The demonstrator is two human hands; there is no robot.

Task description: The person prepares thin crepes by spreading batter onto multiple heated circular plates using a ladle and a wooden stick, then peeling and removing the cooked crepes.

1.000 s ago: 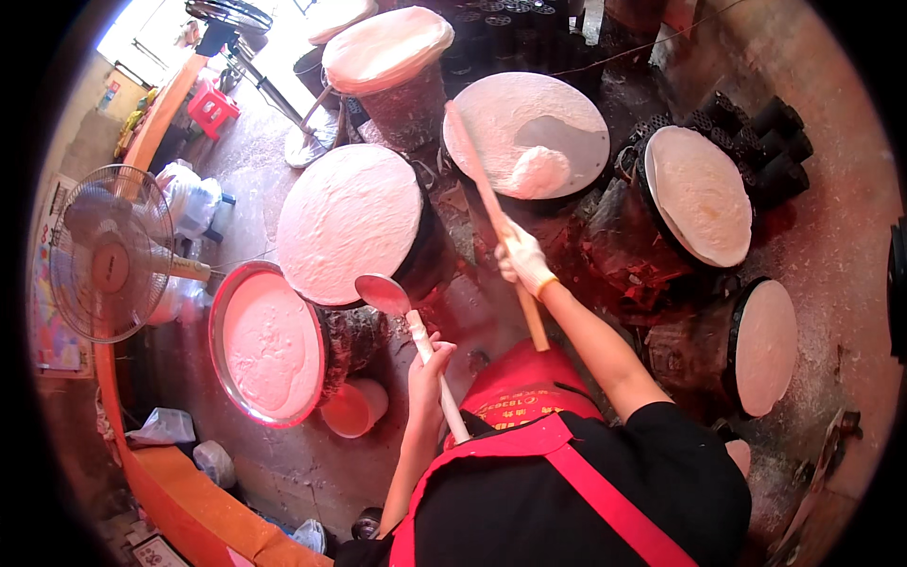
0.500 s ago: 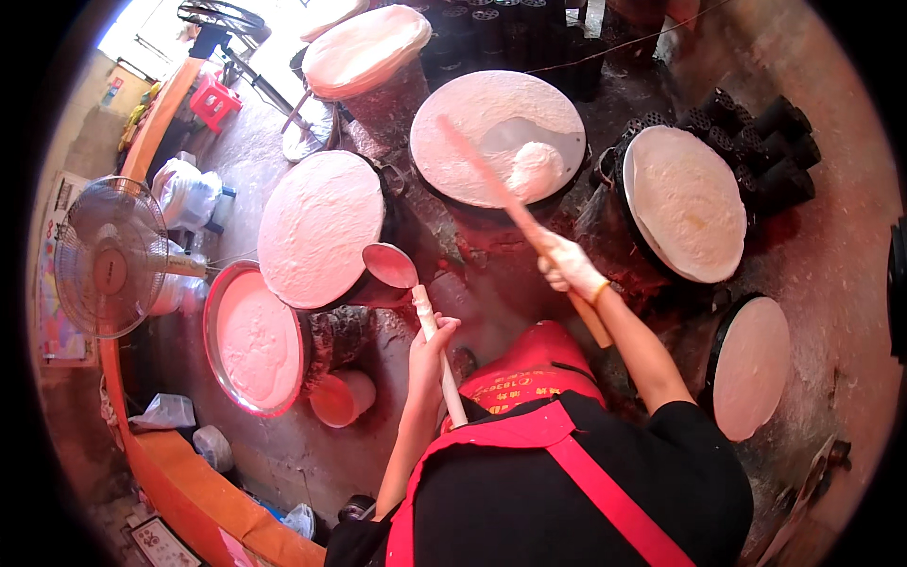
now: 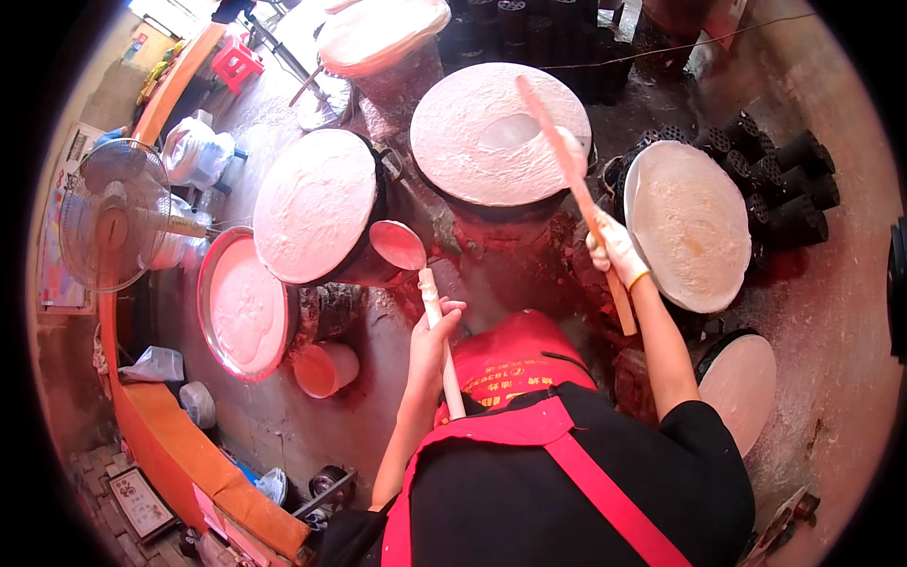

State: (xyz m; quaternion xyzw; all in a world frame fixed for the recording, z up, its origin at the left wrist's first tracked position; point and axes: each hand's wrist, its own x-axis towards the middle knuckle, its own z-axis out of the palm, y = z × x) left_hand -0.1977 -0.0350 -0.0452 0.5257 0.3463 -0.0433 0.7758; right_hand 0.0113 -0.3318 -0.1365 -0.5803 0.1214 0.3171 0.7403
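- Paddle (image 3: 578, 184) of flat wood slants over the far-middle griddle (image 3: 510, 132), its blade crossing that plate's right side; whether it touches the batter (image 3: 453, 123) cannot be told.
- Right hand (image 3: 616, 250), in a whitish glove, has its fingers closed round the paddle near the lower end, likely to leave more length for reach.
- Left hand (image 3: 435, 335), bare, wraps its fingers round a ladle (image 3: 398, 246) by its pale handle, the bowl up near the left griddle (image 3: 378, 194), apparently clear of the paddle.
- Batter basin (image 3: 201, 300) stands beside that griddle, presumably for short ladle trips.
- Right griddle (image 3: 632, 203) bears a thin pale sheet (image 3: 694, 227).
- Black perforated briquettes (image 3: 798, 222) lie beyond, perhaps fuel kept handy.
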